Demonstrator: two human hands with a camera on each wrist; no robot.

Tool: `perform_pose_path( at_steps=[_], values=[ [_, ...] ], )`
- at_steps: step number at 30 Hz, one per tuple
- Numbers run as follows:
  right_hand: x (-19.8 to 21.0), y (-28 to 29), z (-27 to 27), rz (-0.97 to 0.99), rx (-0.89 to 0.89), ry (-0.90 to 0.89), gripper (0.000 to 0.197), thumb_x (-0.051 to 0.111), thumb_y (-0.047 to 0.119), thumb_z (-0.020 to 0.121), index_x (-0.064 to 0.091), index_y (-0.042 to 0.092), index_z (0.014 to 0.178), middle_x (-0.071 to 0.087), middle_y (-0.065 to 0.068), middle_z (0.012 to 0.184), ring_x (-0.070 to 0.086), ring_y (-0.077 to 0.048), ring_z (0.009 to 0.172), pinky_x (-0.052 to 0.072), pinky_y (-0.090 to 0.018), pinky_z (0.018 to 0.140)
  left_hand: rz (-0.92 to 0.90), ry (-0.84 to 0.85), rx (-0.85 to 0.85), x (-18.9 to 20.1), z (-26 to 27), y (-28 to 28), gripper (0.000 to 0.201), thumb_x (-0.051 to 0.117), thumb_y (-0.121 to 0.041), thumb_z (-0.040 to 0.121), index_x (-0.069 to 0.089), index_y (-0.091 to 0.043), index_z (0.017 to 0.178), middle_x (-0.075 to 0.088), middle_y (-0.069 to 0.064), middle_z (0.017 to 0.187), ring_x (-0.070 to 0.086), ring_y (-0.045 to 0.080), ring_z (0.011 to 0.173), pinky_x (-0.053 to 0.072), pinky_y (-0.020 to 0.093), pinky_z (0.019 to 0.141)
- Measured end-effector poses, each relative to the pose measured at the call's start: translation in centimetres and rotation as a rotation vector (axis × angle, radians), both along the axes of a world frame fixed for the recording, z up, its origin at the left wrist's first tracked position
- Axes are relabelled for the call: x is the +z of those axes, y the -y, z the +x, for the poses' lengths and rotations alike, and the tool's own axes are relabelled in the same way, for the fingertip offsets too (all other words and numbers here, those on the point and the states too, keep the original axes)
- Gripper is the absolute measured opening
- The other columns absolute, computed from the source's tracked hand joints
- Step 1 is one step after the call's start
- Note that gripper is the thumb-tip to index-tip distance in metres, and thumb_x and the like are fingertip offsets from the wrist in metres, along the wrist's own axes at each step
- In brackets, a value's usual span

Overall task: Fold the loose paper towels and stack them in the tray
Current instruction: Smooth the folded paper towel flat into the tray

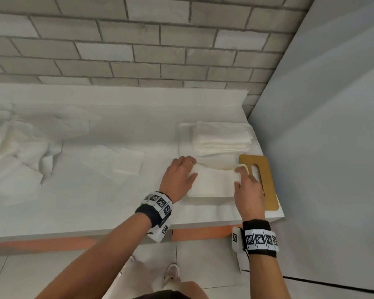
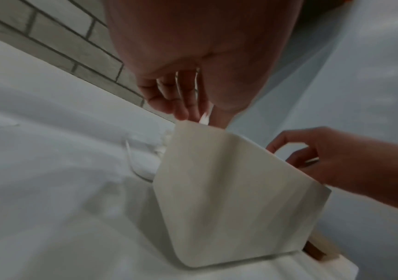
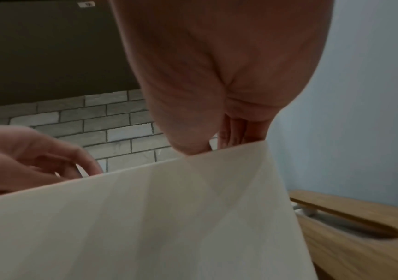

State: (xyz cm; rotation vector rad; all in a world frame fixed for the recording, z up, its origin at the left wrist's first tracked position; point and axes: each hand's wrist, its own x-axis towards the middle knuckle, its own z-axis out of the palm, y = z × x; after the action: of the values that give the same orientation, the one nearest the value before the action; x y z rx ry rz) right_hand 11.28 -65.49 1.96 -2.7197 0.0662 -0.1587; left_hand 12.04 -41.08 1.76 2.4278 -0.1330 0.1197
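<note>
Paper towel (image 1: pixel 212 180) sits at the counter's (image 1: pixel 95 212) near right end, just in front of the tray (image 1: pixel 185 137) with its folded stack (image 1: pixel 222 137). My left hand (image 1: pixel 178 176) and right hand (image 1: pixel 249 190) each pinch a far corner, the sheet lifted and bowed mid-fold. It is thin and limp – if one pinch lets go or I pull unevenly, I expect a crooked crease. My right hand is touching the wooden board (image 1: pixel 266 182) – dragging across could snag the edge, I think
</note>
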Motion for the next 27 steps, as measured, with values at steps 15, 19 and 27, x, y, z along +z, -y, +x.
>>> perform_pose_path(
  at_steps=[15, 19, 27],
  values=[
    [3.7, -14.0, -3.0, 0.314, 0.349, 0.175, 0.017, 0.061, 0.023, 0.107, 0.066, 0.026, 0.122, 0.065, 0.004, 0.126, 0.061, -0.013, 0.111, 0.052, -0.027, 0.085, 0.094, -0.431, 0.569, -6.5, 1.5, -20.4, 0.053, 0.079, -0.033, 0.093, 0.058, -0.013, 0.138, 0.057, 0.015, 0.133, 0.054, 0.04, 0.127, 0.049, 0.058, 0.103],
    [1.7, -18.3, -3.7, 0.383, 0.446, 0.032, 0.017, 0.059, 0.027, 0.107, 0.063, 0.03, 0.123, 0.064, 0.009, 0.126, 0.062, -0.012, 0.112, 0.055, -0.032, 0.089, 0.038, -0.332, 0.443, -7.1, -0.1, -19.9, 0.028, 0.082, -0.024, 0.088, 0.07, -0.016, 0.112, 0.055, 0.006, 0.108, 0.065, 0.033, 0.099, 0.054, 0.048, 0.094],
    [-3.8, -23.7, -0.9, 0.528, 0.291, -0.207, 0.045, 0.07, 0.034, 0.103, 0.049, 0.031, 0.143, 0.052, 0.0, 0.142, 0.063, -0.016, 0.11, 0.055, -0.038, 0.1, -0.259, -0.127, 0.386, -4.9, -2.8, -19.1, 0.015, 0.075, -0.03, 0.098, 0.081, -0.018, 0.107, 0.078, -0.004, 0.106, 0.07, 0.004, 0.091, 0.05, 0.012, 0.084]
  ],
)
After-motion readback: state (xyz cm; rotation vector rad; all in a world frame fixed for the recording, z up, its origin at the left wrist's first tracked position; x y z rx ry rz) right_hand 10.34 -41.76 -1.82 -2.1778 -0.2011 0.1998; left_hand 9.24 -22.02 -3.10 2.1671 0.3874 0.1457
